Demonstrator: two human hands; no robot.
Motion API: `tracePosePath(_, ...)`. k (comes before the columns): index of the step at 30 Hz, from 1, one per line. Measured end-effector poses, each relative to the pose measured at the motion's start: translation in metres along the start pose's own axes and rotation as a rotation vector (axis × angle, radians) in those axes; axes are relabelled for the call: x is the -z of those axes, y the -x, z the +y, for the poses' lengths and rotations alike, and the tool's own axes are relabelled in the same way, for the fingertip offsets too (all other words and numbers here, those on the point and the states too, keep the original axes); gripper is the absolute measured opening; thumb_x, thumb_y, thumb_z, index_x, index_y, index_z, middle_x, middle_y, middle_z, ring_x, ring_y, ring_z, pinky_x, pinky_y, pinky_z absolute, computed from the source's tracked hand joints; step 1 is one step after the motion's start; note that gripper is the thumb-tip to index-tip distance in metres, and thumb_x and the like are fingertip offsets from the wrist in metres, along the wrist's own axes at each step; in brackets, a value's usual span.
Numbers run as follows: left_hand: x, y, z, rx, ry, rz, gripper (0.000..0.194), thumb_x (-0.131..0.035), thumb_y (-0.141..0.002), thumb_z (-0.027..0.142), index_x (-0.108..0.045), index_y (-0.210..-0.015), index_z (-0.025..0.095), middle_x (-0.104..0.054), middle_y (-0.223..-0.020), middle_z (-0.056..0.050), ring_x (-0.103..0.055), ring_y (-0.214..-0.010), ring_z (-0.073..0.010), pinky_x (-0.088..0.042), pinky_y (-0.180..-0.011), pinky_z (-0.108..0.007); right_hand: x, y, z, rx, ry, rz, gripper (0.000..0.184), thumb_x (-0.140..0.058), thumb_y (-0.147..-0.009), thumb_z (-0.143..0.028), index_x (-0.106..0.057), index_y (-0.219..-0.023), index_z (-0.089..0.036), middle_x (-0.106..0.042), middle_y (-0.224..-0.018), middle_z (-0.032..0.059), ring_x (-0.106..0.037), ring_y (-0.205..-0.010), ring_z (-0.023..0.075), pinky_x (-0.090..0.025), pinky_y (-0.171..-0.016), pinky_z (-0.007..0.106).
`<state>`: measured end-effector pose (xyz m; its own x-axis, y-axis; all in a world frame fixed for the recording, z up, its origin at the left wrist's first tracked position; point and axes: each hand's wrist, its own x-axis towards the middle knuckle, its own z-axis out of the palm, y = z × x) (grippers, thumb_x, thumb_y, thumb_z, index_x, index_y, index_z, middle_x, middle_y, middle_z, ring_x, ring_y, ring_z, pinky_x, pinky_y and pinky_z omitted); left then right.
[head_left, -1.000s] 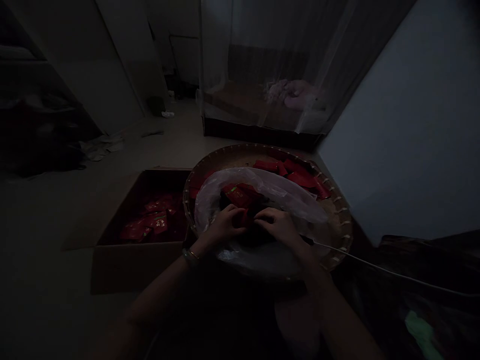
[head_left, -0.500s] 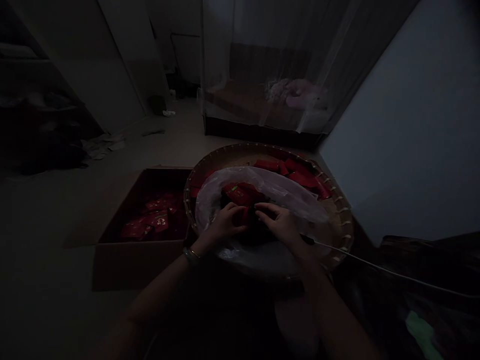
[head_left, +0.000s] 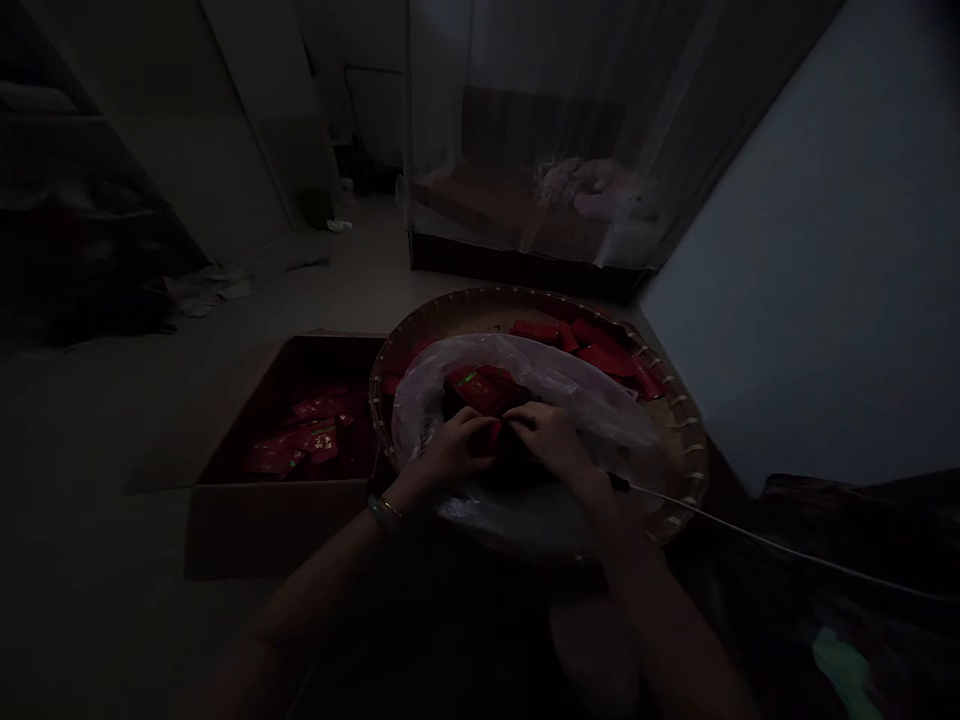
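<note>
In dim light, my left hand point(head_left: 456, 447) grips a small red packet point(head_left: 492, 437) between thumb and fingers. My right hand point(head_left: 553, 436) is closed in a pinch at the packet's upper right edge; whether anything else is in those fingertips I cannot make out. Just beyond the hands lies a printed red packet point(head_left: 484, 388) on a dark heap, inside a spread clear plastic bag point(head_left: 517, 352). The bag rests in a round woven bamboo tray point(head_left: 686, 425). More red packets point(head_left: 606, 358) lie along the tray's far right side.
Left of the tray stands an open cardboard box point(head_left: 277, 530) holding several red packets point(head_left: 319, 440). A thin white cable point(head_left: 780, 545) with a dark end runs right from beside my right wrist. Behind are a netted bed point(head_left: 480, 220) and, at right, a pale wall point(head_left: 832, 270).
My right hand has moved slightly left, its fingertips now closing at the red packet's edge beside the left hand. The left hand stays almost in place.
</note>
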<state>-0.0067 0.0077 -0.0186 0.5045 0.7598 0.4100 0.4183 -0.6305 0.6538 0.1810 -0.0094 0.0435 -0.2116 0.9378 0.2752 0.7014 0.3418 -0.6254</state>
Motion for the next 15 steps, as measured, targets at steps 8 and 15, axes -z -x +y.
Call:
tracePosePath(8,-0.001,-0.002,0.002,0.034,0.021,0.079,0.043,-0.071,-0.070,0.025,-0.060,-0.111,0.020,-0.057,-0.098,-0.004,-0.059,-0.086,-0.0163,-0.050,-0.076,-0.029,0.004,0.010,0.009,-0.050,-0.017,0.241,0.024,-0.054,-0.084,-0.029,-0.065,-0.102,-0.019,-0.065,-0.106,0.0096,-0.060,-0.100,0.0234,-0.047,-0.089,0.039)
tracePosePath(15,0.000,-0.001,0.003,0.088,0.083,0.058,0.050,-0.072,-0.068,0.029,-0.058,-0.115,0.019,-0.057,-0.104,-0.006,-0.058,-0.091,-0.0186,-0.049,-0.080,-0.031,-0.025,0.017,0.011,-0.042,0.026,0.081,0.014,-0.058,-0.082,-0.027,-0.066,-0.075,-0.018,-0.064,-0.092,0.0079,-0.062,-0.085,0.0196,-0.048,-0.081,0.034)
